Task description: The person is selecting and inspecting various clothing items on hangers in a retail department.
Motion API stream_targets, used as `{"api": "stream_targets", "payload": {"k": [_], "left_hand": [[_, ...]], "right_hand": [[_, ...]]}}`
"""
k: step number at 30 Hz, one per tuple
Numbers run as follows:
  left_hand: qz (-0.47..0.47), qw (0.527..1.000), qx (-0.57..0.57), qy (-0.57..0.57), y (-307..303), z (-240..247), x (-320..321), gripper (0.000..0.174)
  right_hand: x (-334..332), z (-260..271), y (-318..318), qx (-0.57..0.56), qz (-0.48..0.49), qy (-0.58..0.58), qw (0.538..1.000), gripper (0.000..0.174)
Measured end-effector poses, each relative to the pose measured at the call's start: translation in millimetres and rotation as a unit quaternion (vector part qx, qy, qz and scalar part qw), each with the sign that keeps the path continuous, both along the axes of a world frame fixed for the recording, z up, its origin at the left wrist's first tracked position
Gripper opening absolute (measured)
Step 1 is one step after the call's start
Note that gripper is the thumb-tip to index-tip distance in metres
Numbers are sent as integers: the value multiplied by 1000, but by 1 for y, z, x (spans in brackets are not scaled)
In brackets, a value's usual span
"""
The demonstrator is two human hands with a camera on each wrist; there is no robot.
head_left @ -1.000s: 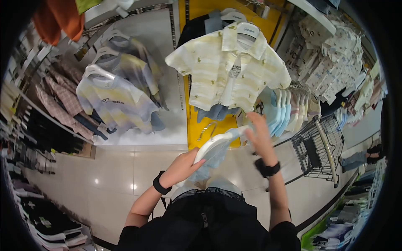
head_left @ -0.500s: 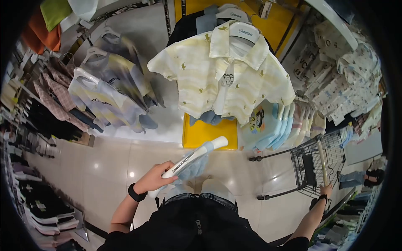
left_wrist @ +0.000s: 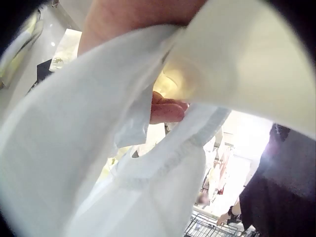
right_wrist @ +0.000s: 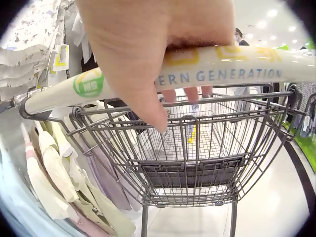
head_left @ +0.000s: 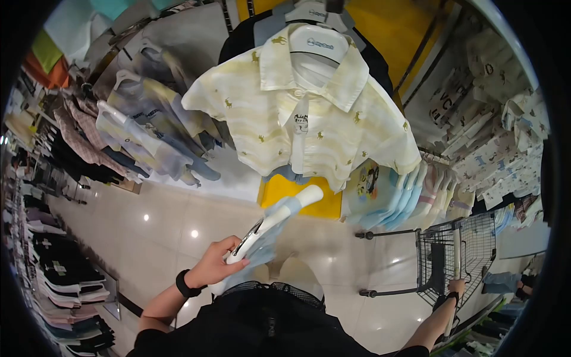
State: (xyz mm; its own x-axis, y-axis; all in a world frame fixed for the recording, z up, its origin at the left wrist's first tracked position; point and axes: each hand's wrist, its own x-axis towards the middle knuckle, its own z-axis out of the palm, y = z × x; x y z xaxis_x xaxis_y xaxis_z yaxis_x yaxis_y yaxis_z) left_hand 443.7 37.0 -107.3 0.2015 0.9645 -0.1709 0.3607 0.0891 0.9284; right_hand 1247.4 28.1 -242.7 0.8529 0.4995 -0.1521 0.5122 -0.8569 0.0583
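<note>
My left hand (head_left: 215, 262) grips a white clothes hanger (head_left: 309, 195) near its middle, and a pale blue garment (head_left: 262, 254) hangs from it. In the left wrist view the pale garment (left_wrist: 94, 113) fills much of the picture, and fingertips (left_wrist: 167, 112) show through a gap in it. Off to the right, my right hand (right_wrist: 143, 54) is wrapped around the cream handle (right_wrist: 237, 75) of a shopping cart (head_left: 437, 262). The thumb curls over the near side of the bar, and other fingertips show below it.
Ahead hangs a yellow-and-white short-sleeved shirt (head_left: 333, 137) on a display. Pale blue tops (head_left: 392, 190) line a rail at its right. Tie-dyed tops (head_left: 134, 131) hang on the left, above a shiny tiled floor (head_left: 160, 238). Folded clothes (head_left: 59, 268) lie in stacks at far left.
My right hand has left the hanger and garment, swung right and taken hold of the cart handle. My left hand keeps the hanger, now lower and to the left.
</note>
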Motion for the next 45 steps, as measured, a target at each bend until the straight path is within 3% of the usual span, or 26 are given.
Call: {"api": "stream_targets", "payload": {"k": [1,3,8,12,13,15,21,28,29,33,42,45], "left_hand": [[7,1000,22,-17,-1,-2,2,23],[12,1000,3,-21,5,-5,10,23],[36,999,8,-24,12,1,17,23],[48,998,3,-45,12,3,15,22],[53,997,2,-56,11,4,16,20],[52,996,4,-66,12,7,16,19],[6,998,5,-69,10,-5,6,19],[-69,994,49,-64,13,-12,-17,24],[-87,993,52,-64,12,-8,-22,25],[-102,988,68,-92,9,-9,-47,25],[-154,979,117,-64,-5,-2,-93,25],[-169,982,67,-55,-8,8,-98,25]], "right_hand": [[0,-3,-1,0,0,0,1000,39],[3,-11,-15,59,81,-119,988,40],[-48,7,-7,37,64,-128,989,26],[-95,3,-17,53,83,-169,981,25],[-122,20,-14,7,70,-98,993,31],[-150,21,-24,0,74,-73,995,32],[-247,25,-82,7,60,-73,995,29],[-377,51,-137,48,118,-27,991,26],[-394,54,-142,55,125,-12,991,20],[-450,45,-169,51,161,-25,985,24],[-565,54,-198,30,211,114,970,30],[-581,72,-195,-14,251,277,927,30]]}}
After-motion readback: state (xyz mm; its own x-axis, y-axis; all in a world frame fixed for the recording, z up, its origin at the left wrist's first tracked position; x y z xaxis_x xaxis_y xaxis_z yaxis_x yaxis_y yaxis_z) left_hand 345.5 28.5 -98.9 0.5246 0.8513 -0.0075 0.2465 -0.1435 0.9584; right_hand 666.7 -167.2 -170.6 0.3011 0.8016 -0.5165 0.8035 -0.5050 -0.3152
